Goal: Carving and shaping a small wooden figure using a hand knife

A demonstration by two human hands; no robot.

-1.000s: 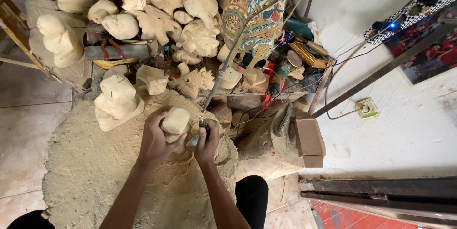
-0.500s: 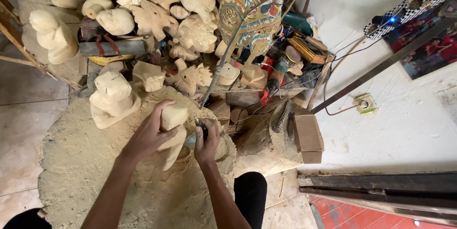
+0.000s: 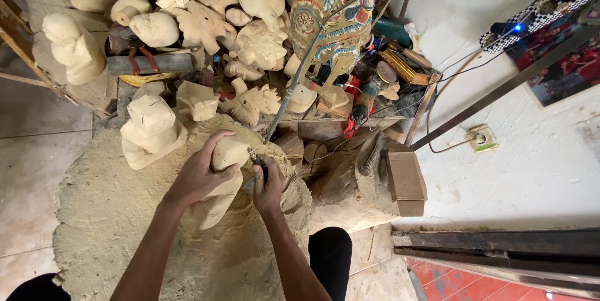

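While the person sits with dark-clad knees at the near edge, both forearms reach out over a mound of pale sawdust [image 3: 119, 226] that covers the floor. Left hand [image 3: 200, 176] wraps its grip around the top and side of an unfinished pale wooden carving [image 3: 226, 173], which stands upright in the sawdust near the middle of the scene. Right hand [image 3: 269, 185] sits just right of the carving, its grip closed around a slim rotary carving tool [image 3: 256, 162] whose tip points at the carving's upper right side; whether the tip touches the wood cannot be told.

Just beyond and to the left, a larger rough-cut wooden figure [image 3: 150, 129] stands on the sawdust, near the left hand but apart from it. To the right, a brown cardboard box [image 3: 406, 179] lies beside a sawdust-coated lump.

Farther off, a heap of many unpainted carvings [image 3: 212, 20] fills the far left and middle. Right of them a painted, multicoloured carved figure [image 3: 328, 26] stands upright, with assorted tools and cables crowded behind it, next to a white wall [image 3: 537, 157].
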